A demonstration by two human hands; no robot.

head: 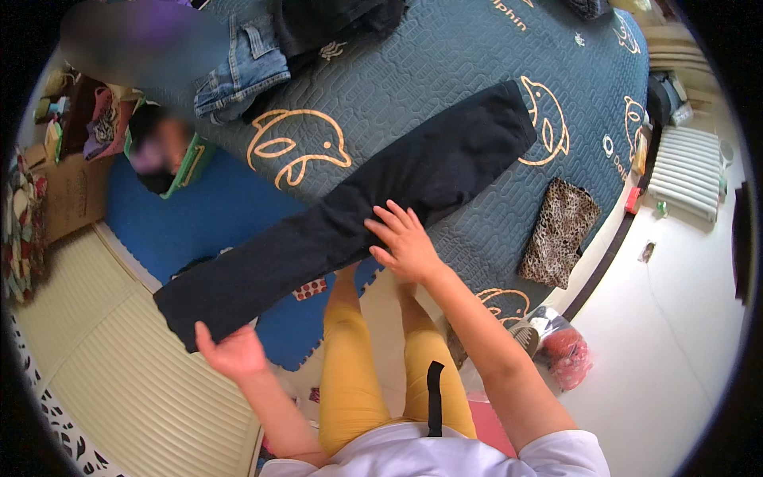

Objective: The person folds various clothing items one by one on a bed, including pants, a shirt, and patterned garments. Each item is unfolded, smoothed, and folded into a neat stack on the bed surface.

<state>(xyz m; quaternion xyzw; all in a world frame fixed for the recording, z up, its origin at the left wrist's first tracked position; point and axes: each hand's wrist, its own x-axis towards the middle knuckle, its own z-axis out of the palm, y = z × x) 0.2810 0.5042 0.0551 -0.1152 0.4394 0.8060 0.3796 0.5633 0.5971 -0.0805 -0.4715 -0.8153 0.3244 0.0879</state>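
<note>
A pair of black trousers, its legs laid together, stretches diagonally from the quilted bed cover over the bed's near edge to the lower left. My left hand is at the lower-left end, the thumb showing beside the cloth; its other fingers are partly hidden, so its grip is unclear. My right hand rests with fingers apart on the near side of the trousers, around the middle. Folded blue jeans and dark clothing lie farther back on the bed. A folded leopard-print cloth lies at the right.
Blue foam mats cover floor at the left, with a green basket holding cloth. A cardboard box stands beyond. A white radiator is at the far right, and a clear plastic bag with red contents stands near the bed.
</note>
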